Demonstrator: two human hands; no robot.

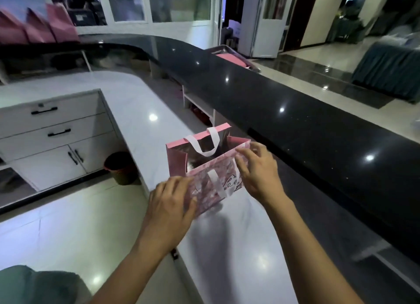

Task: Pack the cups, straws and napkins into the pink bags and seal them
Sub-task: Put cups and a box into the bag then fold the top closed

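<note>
Left hand [171, 203]: fingers curled round the near-left corner of the pink bag's front panel, gripping it
Right hand [254, 170]: fingers and thumb pinching the front panel's top edge at its right end
Pink bag [208, 165]: upright on the white counter [141, 103], mouth open, white handles [204, 142] showing; contents too dark to tell
Bin [121, 167]: on the floor, left of the counter
Drawers [52, 131]: white, black pulls, further left
Black bar top [284, 103]: behind the bag
Far bags [38, 26]: more pink bags in a row, top left
</note>
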